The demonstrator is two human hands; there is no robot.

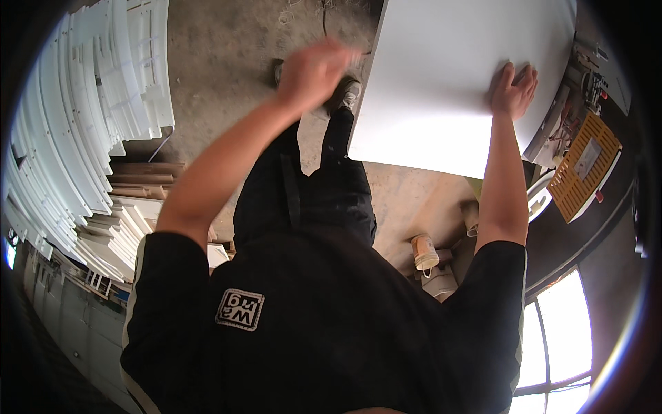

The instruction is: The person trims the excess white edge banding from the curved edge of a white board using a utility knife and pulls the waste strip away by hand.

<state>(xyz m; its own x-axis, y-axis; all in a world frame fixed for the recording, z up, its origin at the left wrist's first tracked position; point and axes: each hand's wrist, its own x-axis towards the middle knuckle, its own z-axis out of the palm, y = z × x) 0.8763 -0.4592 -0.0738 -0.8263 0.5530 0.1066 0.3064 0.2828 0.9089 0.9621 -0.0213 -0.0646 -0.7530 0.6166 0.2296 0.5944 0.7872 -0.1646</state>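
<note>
A large white board (441, 90) lies flat on my right side, its left edge running close to my legs. On its surface, near the right edge, rests my right hand (515, 92), palm down with the fingers stretched out and nothing held. My left hand (314, 74) is up in the air left of the board, over the floor and above my feet, apart from the board's edge. Motion smears its fingers, so I cannot make out whether it holds anything.
Stacks of white panels (89, 103) fill the left side, with wooden boards (141, 179) beside them. Beyond the board's right side sits a yellow slatted panel (586, 165). A bucket (425, 252) stands on the concrete floor (221, 62) at lower right.
</note>
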